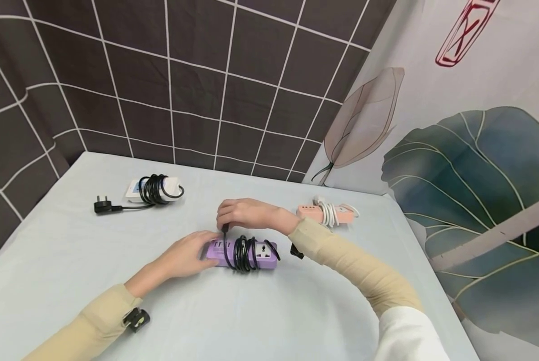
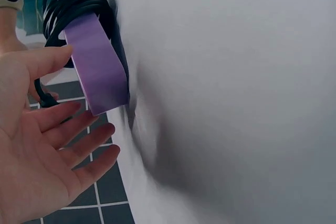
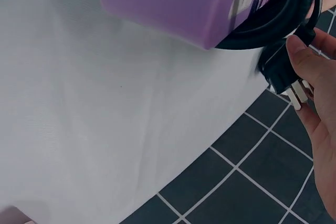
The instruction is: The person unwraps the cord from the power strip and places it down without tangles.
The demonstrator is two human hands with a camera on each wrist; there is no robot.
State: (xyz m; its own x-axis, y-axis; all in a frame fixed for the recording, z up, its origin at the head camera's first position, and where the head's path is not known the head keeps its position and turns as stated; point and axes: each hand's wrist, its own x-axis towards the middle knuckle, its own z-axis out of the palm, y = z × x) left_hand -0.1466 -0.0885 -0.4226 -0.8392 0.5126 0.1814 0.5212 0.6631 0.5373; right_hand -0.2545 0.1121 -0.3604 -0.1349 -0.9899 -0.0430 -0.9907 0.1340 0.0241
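Background: dark wall covering (image 1: 197, 90) with white grid lines, behind the purple power strip (image 1: 263, 250); leaf-print curtain (image 1: 468, 165), well to the strip's right; pale tabletop (image 1: 179, 311) beneath it.

Head view: purple power strip, one, lying on the tabletop, black cord (image 1: 244, 255) wound around its middle. Left hand (image 1: 188, 256), at the strip's left end, thumb and fingers on either side. Right hand (image 1: 246, 213), just beyond the strip, fingers bent at the cord's end. White power strip (image 1: 135, 191), black cord wound, beyond and left of the purple one. Orange power strip (image 1: 310, 212), white cord wound, beyond and right of it.

Left wrist view: left hand, fingers loosely extended and spread beside the purple strip's end; fingertip contact cannot be told.

Right wrist view: right hand, pinching a black plug (image 3: 280, 66), metal prongs showing, just beside the purple strip.
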